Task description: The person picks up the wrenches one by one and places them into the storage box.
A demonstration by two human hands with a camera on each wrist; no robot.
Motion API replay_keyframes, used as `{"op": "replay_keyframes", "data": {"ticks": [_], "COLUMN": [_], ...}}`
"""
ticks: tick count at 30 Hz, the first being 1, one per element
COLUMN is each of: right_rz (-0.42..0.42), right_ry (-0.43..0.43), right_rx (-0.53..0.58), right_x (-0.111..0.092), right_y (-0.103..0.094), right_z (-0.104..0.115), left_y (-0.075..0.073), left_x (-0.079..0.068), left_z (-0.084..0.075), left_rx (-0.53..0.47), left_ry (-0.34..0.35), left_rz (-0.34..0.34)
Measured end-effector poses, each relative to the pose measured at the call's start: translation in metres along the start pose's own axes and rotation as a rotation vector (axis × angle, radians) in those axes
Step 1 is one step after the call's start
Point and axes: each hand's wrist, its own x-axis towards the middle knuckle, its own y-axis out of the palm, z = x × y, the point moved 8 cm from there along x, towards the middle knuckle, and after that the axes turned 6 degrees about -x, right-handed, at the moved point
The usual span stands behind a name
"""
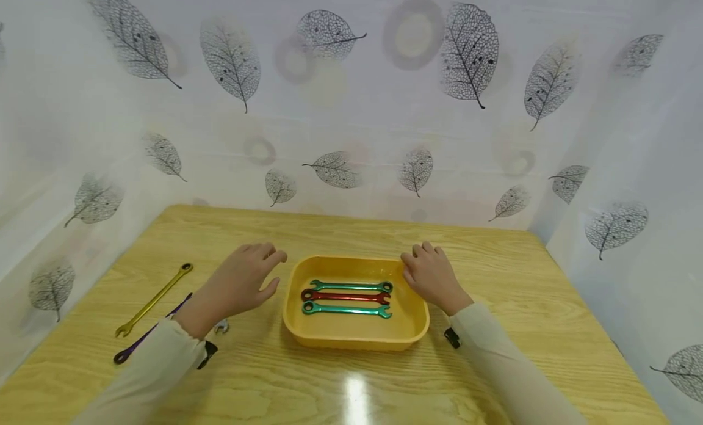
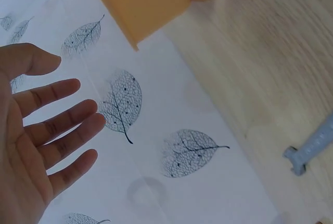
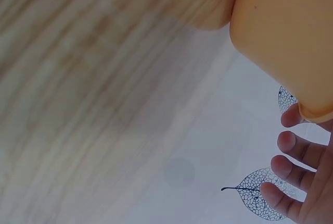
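A yellow plastic tray [image 1: 357,345] sits on the table with three combination wrenches lying side by side in it: a green wrench [image 1: 351,286], a red wrench [image 1: 346,297] and another green wrench [image 1: 347,309]. My right hand [image 1: 431,277] grips the tray's far right corner; in the right wrist view the index finger lies against the outside of the rim [image 3: 317,114], the thumb hidden. Left of the tray, my left hand [image 1: 240,281] hovers apart from it. Its fingers [image 2: 62,104] are loosely spread and hold nothing.
On the left of the table [image 1: 274,388] lie a gold wrench [image 1: 155,298], a purple wrench [image 1: 149,332] and a silver wrench [image 1: 222,325]. My left forearm partly covers the purple and silver ones. A leaf-patterned sheet [image 1: 351,107] stands behind the table.
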Motion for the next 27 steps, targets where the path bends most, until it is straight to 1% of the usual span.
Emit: {"op": "replay_keyframes", "data": {"ticks": [2, 6, 10, 14, 17, 22, 27], "right_rz": [0.006, -0.001, -0.002, 0.012, 0.015, 0.021, 0.035], "right_ry": [0.000, -0.003, 0.001, 0.006, 0.007, 0.008, 0.012], "right_rx": [-0.002, 0.000, 0.003, 0.003, 0.005, 0.001, 0.003], "right_x": [0.000, 0.001, 0.001, 0.001, 0.001, 0.001, 0.002], "right_y": [0.000, 0.000, -0.001, 0.000, 0.001, 0.001, 0.000], "right_z": [0.000, 0.000, 0.000, 0.000, 0.000, 0.000, 0.000], "left_y": [-0.001, 0.001, -0.001, -0.003, 0.000, 0.005, 0.011], "left_x": [-0.005, -0.015, -0.022, -0.029, -0.034, -0.041, -0.048], "left_z": [0.004, 0.016, 0.024, 0.031, 0.036, 0.045, 0.056], "left_rx": [0.002, 0.013, 0.040, 0.056, 0.073, 0.084, 0.065], "left_ry": [-0.013, -0.061, -0.097, -0.157, -0.204, -0.259, -0.313], "left_rz": [-0.002, 0.003, -0.016, -0.025, -0.007, 0.035, 0.058]}}
